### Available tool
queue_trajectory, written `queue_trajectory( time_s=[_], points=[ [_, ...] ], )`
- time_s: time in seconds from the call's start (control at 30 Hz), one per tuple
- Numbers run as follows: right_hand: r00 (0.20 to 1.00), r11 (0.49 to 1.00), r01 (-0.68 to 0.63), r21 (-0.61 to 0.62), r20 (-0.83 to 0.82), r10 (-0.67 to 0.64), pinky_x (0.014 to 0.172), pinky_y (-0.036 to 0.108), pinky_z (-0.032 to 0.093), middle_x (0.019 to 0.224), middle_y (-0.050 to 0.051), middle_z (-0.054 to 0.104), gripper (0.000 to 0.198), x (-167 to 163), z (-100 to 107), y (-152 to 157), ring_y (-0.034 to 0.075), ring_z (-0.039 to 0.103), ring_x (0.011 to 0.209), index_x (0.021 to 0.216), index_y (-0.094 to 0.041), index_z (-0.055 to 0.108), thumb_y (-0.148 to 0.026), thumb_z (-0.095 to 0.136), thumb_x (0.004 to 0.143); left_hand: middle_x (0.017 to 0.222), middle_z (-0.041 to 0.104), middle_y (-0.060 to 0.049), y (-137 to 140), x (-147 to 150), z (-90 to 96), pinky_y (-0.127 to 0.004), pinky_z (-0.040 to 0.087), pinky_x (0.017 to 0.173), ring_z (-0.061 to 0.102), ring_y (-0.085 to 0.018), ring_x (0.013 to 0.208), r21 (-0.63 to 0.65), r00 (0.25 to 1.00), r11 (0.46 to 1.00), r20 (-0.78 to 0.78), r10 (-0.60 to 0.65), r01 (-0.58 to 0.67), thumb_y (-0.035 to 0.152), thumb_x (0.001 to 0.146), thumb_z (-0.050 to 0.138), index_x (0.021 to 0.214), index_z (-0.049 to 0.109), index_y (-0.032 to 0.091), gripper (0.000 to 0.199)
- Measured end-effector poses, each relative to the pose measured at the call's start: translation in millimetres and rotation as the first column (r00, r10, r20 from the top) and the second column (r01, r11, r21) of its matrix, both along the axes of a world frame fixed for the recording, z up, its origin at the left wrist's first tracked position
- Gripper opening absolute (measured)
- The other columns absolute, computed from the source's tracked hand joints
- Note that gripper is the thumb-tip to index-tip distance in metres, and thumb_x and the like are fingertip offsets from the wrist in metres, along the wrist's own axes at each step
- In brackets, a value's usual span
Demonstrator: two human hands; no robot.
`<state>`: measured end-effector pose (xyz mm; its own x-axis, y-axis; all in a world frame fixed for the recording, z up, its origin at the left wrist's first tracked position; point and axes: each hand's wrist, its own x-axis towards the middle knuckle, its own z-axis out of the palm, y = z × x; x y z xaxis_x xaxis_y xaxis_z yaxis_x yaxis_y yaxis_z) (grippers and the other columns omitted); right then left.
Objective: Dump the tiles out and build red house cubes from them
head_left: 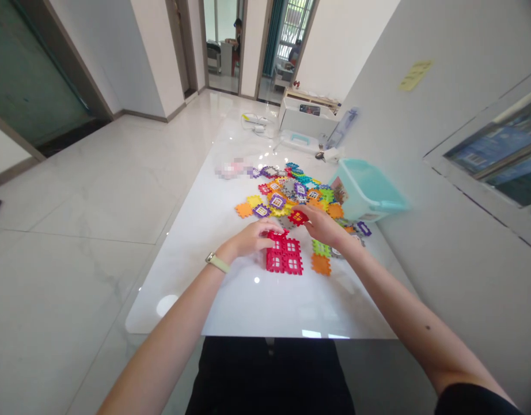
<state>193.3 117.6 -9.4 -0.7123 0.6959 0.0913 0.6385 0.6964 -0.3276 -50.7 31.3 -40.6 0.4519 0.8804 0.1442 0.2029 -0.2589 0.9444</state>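
Observation:
A red panel of joined window tiles (284,263) lies on the white table in front of me. At its upper left edge, my left hand (260,235) has its fingers closed on the panel, near a red piece that sticks up there. Just above and to the right, my right hand (316,222) pinches a single red window tile (298,217). That tile is held apart from the panel, at the near side of the colourful pile. Below my right forearm's inner side lie a lime green tile (321,248) and an orange tile (321,265).
Beyond my hands spreads a heap of interlocking tiles (287,187) in several colours. A turquoise bin (369,193) stands at the right by the wall. Farther back are a white box (308,115) and cables. The table (231,314) ends close to my body.

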Motion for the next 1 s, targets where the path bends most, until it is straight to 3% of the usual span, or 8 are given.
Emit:
queue_trajectory(
  time_s=[0.13, 0.3, 0.37, 0.6, 0.8, 0.9, 1.0],
  points=[
    [0.996, 0.996, -0.084, -0.020, 0.041, 0.085, 0.098, 0.039, 0.044, 0.118, 0.012, 0.061, 0.072, 12.4, -15.0, -22.5, 0.025, 0.056, 0.114, 0.135, -0.018, 0.050, 0.002, 0.041, 0.067, 0.128, 0.057, -0.009, -2.8, -1.7, 0.4, -0.040, 0.041, 0.106, 0.053, -0.024, 0.121, 0.059, 1.000, 0.998, -0.031, 0.000, 0.002, 0.021, 0.080, 0.063, 0.119, 0.062, 0.019, 0.039],
    [0.979, 0.987, -0.135, -0.084, -0.166, 0.119, 0.105, 0.043, 0.041, 0.131, 0.013, 0.055, 0.079, 8.8, -27.6, -40.3, 0.026, 0.052, 0.122, 0.142, -0.017, 0.042, -0.003, 0.045, 0.064, 0.140, 0.045, -0.014, -15.2, 1.3, 9.0, -0.044, 0.032, 0.114, 0.043, -0.029, 0.131, 0.188, 0.984, 0.981, -0.179, -0.023, 0.057, 0.034, 0.062, 0.083, 0.138, 0.043, 0.018, 0.086],
    [0.970, 0.986, -0.123, -0.109, -0.222, 0.096, 0.105, 0.044, 0.041, 0.135, 0.012, 0.055, 0.075, 8.3, -28.8, -43.9, 0.025, 0.052, 0.123, 0.141, -0.017, 0.043, -0.005, 0.045, 0.068, 0.143, 0.040, -0.014, -18.2, 3.3, 12.2, -0.045, 0.028, 0.117, 0.038, -0.030, 0.136, 0.210, 0.971, 0.975, -0.236, -0.026, 0.077, 0.032, 0.060, 0.084, 0.141, 0.038, 0.018, 0.094],
    [0.956, 0.984, 0.007, -0.181, -0.288, -0.059, 0.093, 0.036, 0.049, 0.123, 0.009, 0.066, 0.049, 5.8, -28.6, -50.5, 0.022, 0.064, 0.105, 0.131, -0.018, 0.054, -0.012, 0.045, 0.083, 0.141, 0.045, -0.012, -19.6, 6.0, 20.2, -0.045, 0.033, 0.115, 0.042, -0.028, 0.134, 0.185, 0.958, 0.982, -0.286, 0.025, 0.030, 0.019, 0.068, 0.073, 0.137, 0.044, 0.019, 0.074],
    [0.953, 0.983, 0.019, -0.183, -0.294, -0.073, 0.085, 0.030, 0.048, 0.109, 0.006, 0.071, 0.040, 0.4, -25.9, -57.8, 0.019, 0.066, 0.094, 0.122, -0.020, 0.060, -0.011, 0.046, 0.085, 0.143, 0.049, -0.009, -20.1, 2.8, 13.9, -0.040, 0.046, 0.104, 0.054, -0.024, 0.126, -0.005, 0.979, 0.997, -0.192, 0.075, -0.078, 0.007, 0.072, 0.056, 0.134, 0.051, 0.023, 0.064],
    [0.954, 0.976, 0.062, -0.208, -0.276, -0.119, 0.075, 0.026, 0.048, 0.098, 0.004, 0.072, 0.037, -2.0, -25.4, -61.2, 0.017, 0.066, 0.080, 0.118, -0.020, 0.061, -0.012, 0.048, 0.083, 0.147, 0.046, -0.008, -18.2, -1.1, 12.9, -0.042, 0.043, 0.107, 0.045, -0.026, 0.135, 0.037, 0.968, 0.994, -0.225, 0.108, -0.103, 0.001, 0.068, 0.050, 0.126, 0.060, 0.024, 0.063],
    [0.952, 0.972, 0.116, -0.202, -0.256, -0.167, 0.068, 0.024, 0.045, 0.088, 0.002, 0.072, 0.033, -5.4, -25.4, -65.0, 0.015, 0.064, 0.070, 0.115, -0.021, 0.061, -0.017, 0.051, 0.083, 0.144, 0.049, -0.008, -17.2, -4.6, 15.4, -0.039, 0.044, 0.106, 0.048, -0.024, 0.133, 0.091, 0.958, 0.983, -0.230, 0.174, -0.156, -0.001, 0.068, 0.048, 0.123, 0.061, 0.022, 0.061]
  ],
)
